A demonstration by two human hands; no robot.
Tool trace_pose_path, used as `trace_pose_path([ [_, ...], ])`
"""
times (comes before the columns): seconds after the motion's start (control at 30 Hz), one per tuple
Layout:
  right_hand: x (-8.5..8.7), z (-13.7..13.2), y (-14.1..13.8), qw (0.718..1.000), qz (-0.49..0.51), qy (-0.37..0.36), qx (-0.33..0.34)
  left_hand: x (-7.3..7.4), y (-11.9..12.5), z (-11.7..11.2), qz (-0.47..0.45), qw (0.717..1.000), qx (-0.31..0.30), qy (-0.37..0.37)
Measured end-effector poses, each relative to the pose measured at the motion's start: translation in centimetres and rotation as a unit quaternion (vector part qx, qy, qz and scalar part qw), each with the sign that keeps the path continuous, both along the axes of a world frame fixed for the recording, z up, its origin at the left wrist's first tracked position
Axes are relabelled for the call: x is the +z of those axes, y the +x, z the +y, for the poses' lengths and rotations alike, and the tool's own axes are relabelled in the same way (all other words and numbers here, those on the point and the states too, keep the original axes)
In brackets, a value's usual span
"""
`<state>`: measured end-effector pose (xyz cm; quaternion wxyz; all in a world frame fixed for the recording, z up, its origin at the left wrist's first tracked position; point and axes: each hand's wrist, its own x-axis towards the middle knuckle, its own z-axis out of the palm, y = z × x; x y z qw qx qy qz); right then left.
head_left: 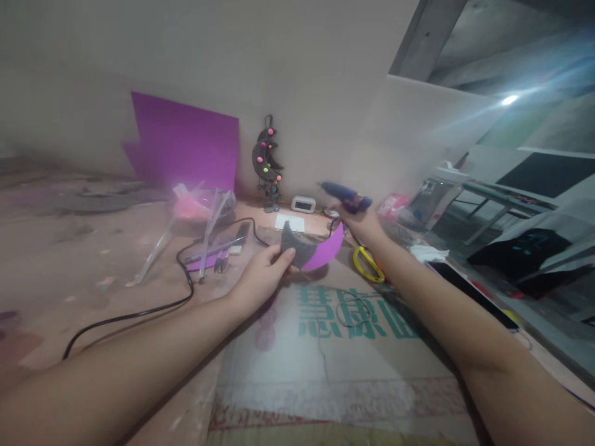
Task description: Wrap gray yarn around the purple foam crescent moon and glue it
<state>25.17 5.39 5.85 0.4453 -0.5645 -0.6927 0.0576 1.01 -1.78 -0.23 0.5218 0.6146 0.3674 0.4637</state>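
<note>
A crescent-shaped piece [300, 248], dark grey at its left part and purple toward its right tip, is pinched between the thumb and fingers of my left hand [267, 269]. It is held over the near end of a printed cardboard sheet. My right hand [362, 223] is wrapped round a blue glue gun [346, 193], raised to the right of the crescent. The gun's nozzle points left and stays apart from the piece. Beneath my right wrist lie yellow-handled scissors [367, 265], their blades hidden.
A purple sheet [190, 145] leans on the wall. Beside it stands a dark crescent ornament [266, 158] with coloured pompoms. A small white clock [303, 204], clear glue sticks [209, 235], a black cable [139, 308] and a dark tablet-like slab [469, 294] are on the table.
</note>
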Motion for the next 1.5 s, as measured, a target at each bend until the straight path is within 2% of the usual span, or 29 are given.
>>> trace_pose_path([
  [0.1, 2.6, -1.6, 1.7, 0.995, 0.099, 0.03, -0.012, -0.1, 0.1, 0.5, -0.041, 0.998, 0.028, -0.049],
  [0.2, 3.1, -4.2, 2.7, 0.987, 0.145, 0.068, 0.015, -0.1, 0.1, 0.6, -0.052, 0.996, 0.032, -0.059],
  [0.27, 2.1, -6.4, 2.9, 0.989, 0.129, 0.068, 0.021, -0.1, 0.1, 0.5, -0.051, 0.997, 0.028, -0.057],
  [0.4, -0.9, -10.6, 2.2, 0.996, 0.078, 0.03, 0.026, -0.1, 0.0, 0.5, -0.045, 0.998, 0.019, -0.049],
  [0.5, -2.7, -12.3, 1.2, 0.999, 0.003, 0.018, 0.03, 0.0, -0.1, 0.5, -0.004, 0.999, 0.029, -0.02],
  [0.6, -3.6, -12.8, 0.4, 0.994, -0.064, 0.006, 0.089, 0.1, -0.2, 0.6, 0.043, 0.997, 0.058, 0.024],
  [0.67, -3.9, -12.7, 0.1, 0.986, -0.075, -0.021, 0.149, 0.2, -0.3, 0.6, 0.067, 0.995, 0.055, 0.043],
  [0.73, -4.0, -12.6, 0.1, 0.981, -0.069, -0.033, 0.177, 0.2, -0.4, 0.5, 0.076, 0.995, 0.055, 0.039],
  [0.93, -4.2, -12.3, 0.4, 0.982, -0.057, -0.058, 0.172, 0.4, -0.3, 0.2, 0.057, 0.997, 0.043, 0.026],
  [1.23, -4.3, -12.2, 0.4, 0.975, -0.142, -0.004, 0.169, 0.6, -0.4, 0.0, 0.094, 0.994, 0.046, 0.021],
  [1.5, -4.4, -12.2, 0.5, 0.974, -0.175, -0.027, 0.139, 0.7, -0.3, 0.0, 0.082, 0.996, 0.03, 0.024],
])
